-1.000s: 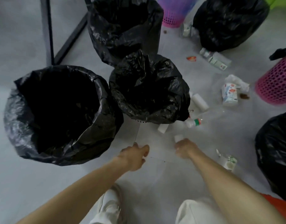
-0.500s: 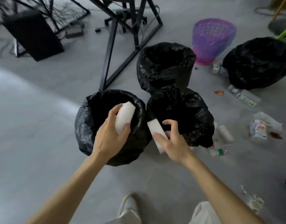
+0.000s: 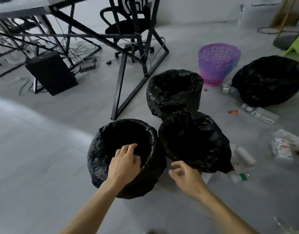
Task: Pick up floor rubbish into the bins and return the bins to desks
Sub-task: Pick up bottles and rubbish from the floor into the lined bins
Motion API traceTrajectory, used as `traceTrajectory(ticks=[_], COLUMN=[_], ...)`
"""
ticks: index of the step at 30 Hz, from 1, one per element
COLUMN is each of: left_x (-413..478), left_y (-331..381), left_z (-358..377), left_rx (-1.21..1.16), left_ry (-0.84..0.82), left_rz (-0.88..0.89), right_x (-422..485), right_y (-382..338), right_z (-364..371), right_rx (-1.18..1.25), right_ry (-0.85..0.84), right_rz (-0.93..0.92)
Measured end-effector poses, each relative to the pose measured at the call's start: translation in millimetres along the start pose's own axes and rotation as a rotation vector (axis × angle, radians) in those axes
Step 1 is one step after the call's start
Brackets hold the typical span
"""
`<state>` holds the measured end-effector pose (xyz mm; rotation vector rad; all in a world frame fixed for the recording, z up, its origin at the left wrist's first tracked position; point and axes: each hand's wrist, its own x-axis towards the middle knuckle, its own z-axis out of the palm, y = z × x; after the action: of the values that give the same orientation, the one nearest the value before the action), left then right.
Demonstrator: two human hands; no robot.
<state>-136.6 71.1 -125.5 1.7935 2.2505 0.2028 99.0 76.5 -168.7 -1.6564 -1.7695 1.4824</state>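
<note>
On the floor before you stand four black-lined bins and one purple basket. Your left hand hovers over the nearest bin, fingers loosely spread, empty; your right hand, blurred, hangs loosely curled and empty beside it. Rubbish lies scattered rightward.

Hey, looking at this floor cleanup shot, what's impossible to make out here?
Head view:
- Inside the near bin: too dark to show any contents.
- Right hand: motion-blurred; whether it holds anything is unclear.
- Bottle label: too small to read.
- Black bag on the right: cut off by the frame edge.
</note>
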Motion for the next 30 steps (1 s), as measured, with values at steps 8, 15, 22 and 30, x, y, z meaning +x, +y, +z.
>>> traceTrajectory(ticks=[8, 15, 22, 30], left_x=[9, -34, -14, 23], left_y=[155, 282, 264, 218], left_z=[60, 165, 255, 315], left_rx=[0.123, 0.151, 0.316, 0.377], left_ry=[-0.412, -0.607, -0.702, -0.637], left_rz=[0.464, 0.646, 0.505, 0.308], right_x=[-62, -114, -89, -63], right_y=[138, 238, 317, 329], right_z=[-101, -165, -137, -70], right_rx=[-0.243, -0.295, -0.133, -0.143], right_ry=[0.138, 0.2, 0.15, 0.372], right_rz=[0.308, 0.666, 1.04, 0.87])
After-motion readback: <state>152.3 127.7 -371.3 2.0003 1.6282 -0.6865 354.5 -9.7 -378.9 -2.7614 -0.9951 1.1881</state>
